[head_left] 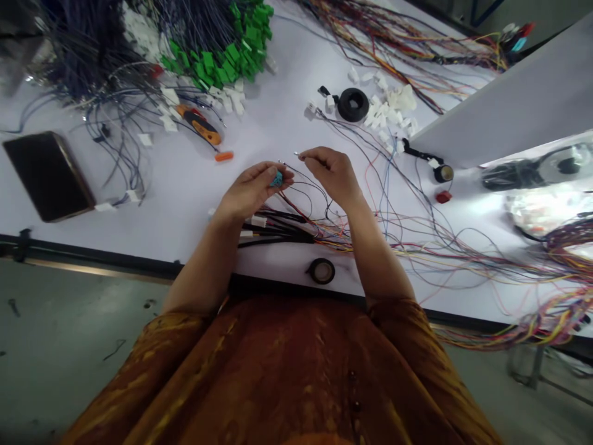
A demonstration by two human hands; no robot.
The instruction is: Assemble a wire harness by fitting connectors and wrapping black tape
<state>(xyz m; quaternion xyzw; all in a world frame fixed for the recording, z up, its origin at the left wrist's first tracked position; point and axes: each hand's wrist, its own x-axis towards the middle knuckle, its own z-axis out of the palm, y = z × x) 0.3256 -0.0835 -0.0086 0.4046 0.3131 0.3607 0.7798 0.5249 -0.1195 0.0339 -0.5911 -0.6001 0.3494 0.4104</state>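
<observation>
A small teal connector (277, 179) sits between the thumb and fingers of my left hand (252, 188), which is closed on it. To its right, my right hand (334, 175) pinches a thin wire whose metal terminal (296, 154) sticks out past the fingertips toward the connector. The terminal and the connector are apart. Another wire end (281, 162) shows just above my left fingertips. Beneath my hands runs a bundle of thin coloured wires (343, 232), with black-sleeved branches (278, 235) and white connectors at its left end.
A roll of black tape (321, 271) lies near the front edge, another roll (353, 104) farther back. An orange-handled tool (200, 123) and a phone (49, 176) are on the left. Green connectors (227, 62) on wires pile at the back. A grey panel (500, 93) stands at right.
</observation>
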